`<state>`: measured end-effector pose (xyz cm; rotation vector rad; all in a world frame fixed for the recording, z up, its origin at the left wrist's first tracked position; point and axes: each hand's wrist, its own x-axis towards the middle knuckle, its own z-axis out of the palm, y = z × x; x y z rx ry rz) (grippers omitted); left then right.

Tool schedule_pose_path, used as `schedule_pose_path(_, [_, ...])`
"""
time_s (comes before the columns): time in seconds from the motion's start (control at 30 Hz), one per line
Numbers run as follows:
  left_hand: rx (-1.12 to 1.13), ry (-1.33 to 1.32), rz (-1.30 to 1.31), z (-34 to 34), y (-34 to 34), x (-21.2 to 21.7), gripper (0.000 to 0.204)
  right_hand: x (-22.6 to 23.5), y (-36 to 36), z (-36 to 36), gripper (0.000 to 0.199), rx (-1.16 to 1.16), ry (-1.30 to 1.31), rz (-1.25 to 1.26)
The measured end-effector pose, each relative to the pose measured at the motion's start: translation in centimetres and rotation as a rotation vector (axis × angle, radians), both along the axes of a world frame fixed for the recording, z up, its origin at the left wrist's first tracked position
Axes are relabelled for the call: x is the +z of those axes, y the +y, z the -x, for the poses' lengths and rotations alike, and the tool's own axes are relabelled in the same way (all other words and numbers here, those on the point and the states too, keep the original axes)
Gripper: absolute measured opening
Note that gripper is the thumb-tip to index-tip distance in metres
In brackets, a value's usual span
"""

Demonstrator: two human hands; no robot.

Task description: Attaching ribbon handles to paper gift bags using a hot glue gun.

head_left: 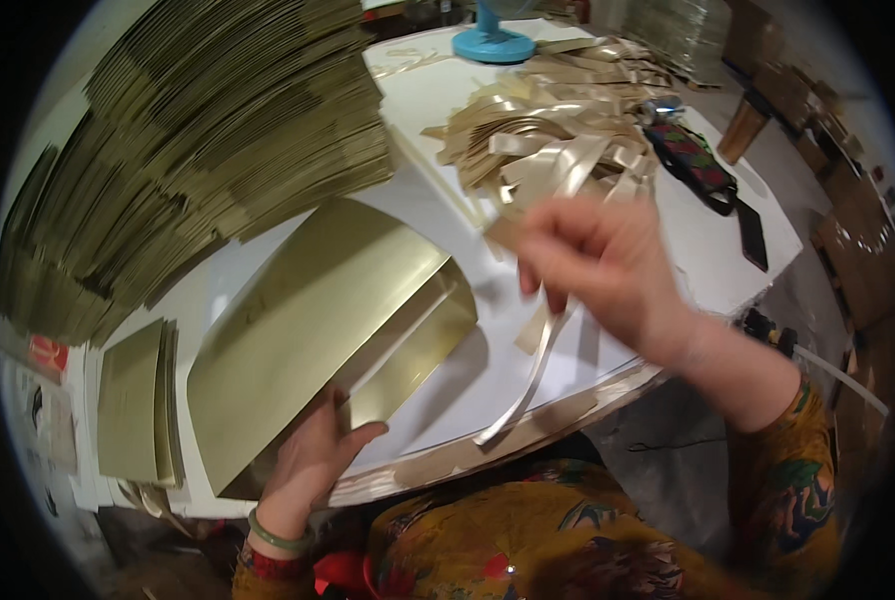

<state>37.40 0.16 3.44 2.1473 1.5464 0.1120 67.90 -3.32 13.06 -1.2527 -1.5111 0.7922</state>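
Observation:
My left hand point(318, 455) grips the near edge of a flat gold paper bag point(308, 320) lying on the white table point(713, 260), its mouth open toward the right. My right hand point(598, 265) is raised above the table, blurred, fingers closed on a pale gold ribbon strip point(528, 385) that hangs down to the table's front edge. Just behind that hand lies a loose heap of the same ribbon strips point(553, 135).
A tall fanned stack of flat gold bags point(198, 130) fills the left. A small pile of gold sheets point(138, 400) lies at the near left. A blue fan base point(493, 42) stands at the back. A dark patterned strap point(703, 170) and a phone point(753, 232) lie to the right.

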Motion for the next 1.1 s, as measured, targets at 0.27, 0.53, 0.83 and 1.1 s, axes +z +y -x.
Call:
schedule_pose_path(0.27, [0.074, -0.047, 0.218, 0.9, 2.3, -0.5, 0.056, -9.4, -1.7, 7.2, 0.014, 0.196, 0.290, 0.536])
schedule_pose_path(0.53, [0.205, -0.366, 0.176, 1.5, 3.0, -0.1, 0.042, -11.6, -0.8, 11.7, 0.022, 0.181, 0.488, 0.563])
schedule_pose_path(0.83, [0.283, -0.519, 0.226, 1.8, 3.2, -0.6, 0.040, -12.7, -1.0, 16.0, 0.022, 0.168, 0.527, 0.623])
schedule_pose_path(1.1, [0.293, -0.602, 0.169, 1.1, 2.6, -0.4, 0.039, -13.8, -1.2, 18.1, 0.021, 0.149, 0.522, 0.553])
